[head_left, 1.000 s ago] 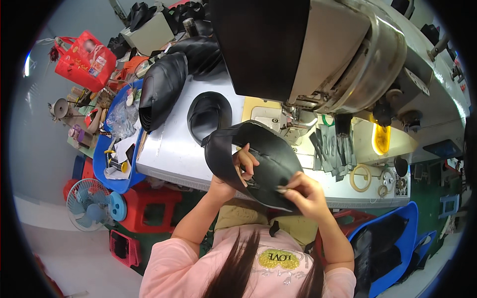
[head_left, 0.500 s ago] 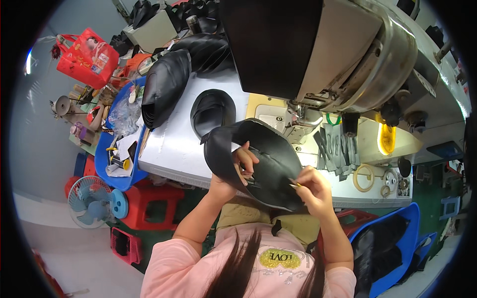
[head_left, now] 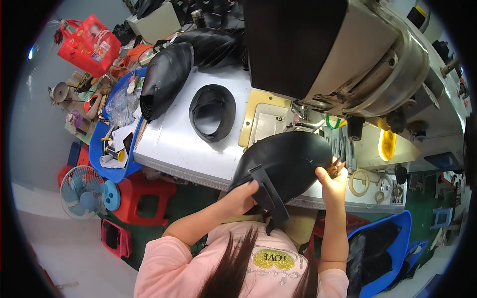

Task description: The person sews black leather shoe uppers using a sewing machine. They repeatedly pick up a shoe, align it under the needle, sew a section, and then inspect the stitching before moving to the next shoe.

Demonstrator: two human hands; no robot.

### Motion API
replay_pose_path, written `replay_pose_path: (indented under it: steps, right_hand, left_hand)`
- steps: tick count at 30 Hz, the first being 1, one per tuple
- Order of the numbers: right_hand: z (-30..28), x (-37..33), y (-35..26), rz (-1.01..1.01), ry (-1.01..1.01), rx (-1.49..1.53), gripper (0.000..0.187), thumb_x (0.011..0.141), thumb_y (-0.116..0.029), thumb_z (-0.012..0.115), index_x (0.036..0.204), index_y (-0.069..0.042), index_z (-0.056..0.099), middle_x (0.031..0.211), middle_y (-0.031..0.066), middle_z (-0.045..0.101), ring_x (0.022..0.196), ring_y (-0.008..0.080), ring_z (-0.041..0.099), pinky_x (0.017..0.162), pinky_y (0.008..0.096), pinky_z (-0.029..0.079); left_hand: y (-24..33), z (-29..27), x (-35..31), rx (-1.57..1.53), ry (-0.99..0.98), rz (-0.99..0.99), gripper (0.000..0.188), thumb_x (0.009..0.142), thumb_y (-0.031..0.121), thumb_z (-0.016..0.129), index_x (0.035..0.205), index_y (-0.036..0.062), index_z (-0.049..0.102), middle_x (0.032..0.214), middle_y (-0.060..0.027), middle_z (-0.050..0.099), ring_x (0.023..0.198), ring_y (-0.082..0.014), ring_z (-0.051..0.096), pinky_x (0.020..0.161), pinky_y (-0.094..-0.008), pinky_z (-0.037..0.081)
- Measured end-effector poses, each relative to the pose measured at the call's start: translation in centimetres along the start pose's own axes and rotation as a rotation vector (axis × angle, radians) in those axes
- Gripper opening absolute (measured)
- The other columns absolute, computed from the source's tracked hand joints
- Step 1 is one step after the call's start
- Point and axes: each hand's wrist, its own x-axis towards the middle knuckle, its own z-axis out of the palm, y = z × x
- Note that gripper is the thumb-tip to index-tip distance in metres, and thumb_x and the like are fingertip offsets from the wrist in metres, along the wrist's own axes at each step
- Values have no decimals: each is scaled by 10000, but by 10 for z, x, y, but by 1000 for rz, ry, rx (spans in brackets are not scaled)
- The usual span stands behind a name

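Beyond the black piece (head_left: 288, 159) sit a sewing machine (head_left: 343, 64) and roll (head_left: 166, 79).

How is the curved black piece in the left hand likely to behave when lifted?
The black piece likely bends without collapsing: it bows smoothly out from the left hand. It's probably light for its size, looking like thin sheet. Its smooth, faintly shiny surface may be slightly slippery.

A smooth black leather-like piece (head_left: 293, 159), broad and curved with a rounded outline, is held tilted above the near edge of the white surface (head_left: 171, 149). A narrow black strap (head_left: 270, 193) slants across its lower left. At its right, a small tool (head_left: 334, 172), mostly hidden by fingers.
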Motion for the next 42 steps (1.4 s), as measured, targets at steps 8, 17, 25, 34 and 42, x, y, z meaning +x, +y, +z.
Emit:
replay_pose_path:
  steps: [8,17,25,34,42]
  right_hand:
    - [28,-12,-5,-356,163,-342,200,766,25,573,961,12,533,816,35,522,570,40,372,513,167,317]
    - [59,-54,-6,6,-68,6,47,787,-19,572,775,25,565,696,41,557,596,59,495,530,182,385]
    - [61,-56,0,218,-20,28,118,754,-15,616,678,-7,526,629,33,553,522,52,478,476,188,363]
    - [64,-54,15,185,5,108,151,711,-36,670,697,-20,520,652,12,512,549,54,450,486,186,338]
    - [59,-35,5,330,-146,325,613,601,-18,731,1131,-24,424,989,48,547,849,127,545,751,249,455]
  left_hand:
    - [-1,20,-1,195,268,188,312,919,289,393,1011,12,503,910,-89,592,798,-160,587,664,-293,501]
    - [-2,29,1,41,251,442,392,918,339,368,1109,2,433,948,-121,578,821,-207,589,647,-322,505]
    - [-3,31,-3,-33,253,443,427,904,386,378,1140,31,403,990,-123,559,845,-223,582,637,-346,498]
    - [-5,21,1,-6,242,345,521,890,483,303,1205,73,370,1049,-121,539,864,-226,567,606,-336,476]
    - [-2,21,-2,-194,203,196,518,882,473,351,1203,68,373,1051,-105,538,885,-205,556,653,-342,479]
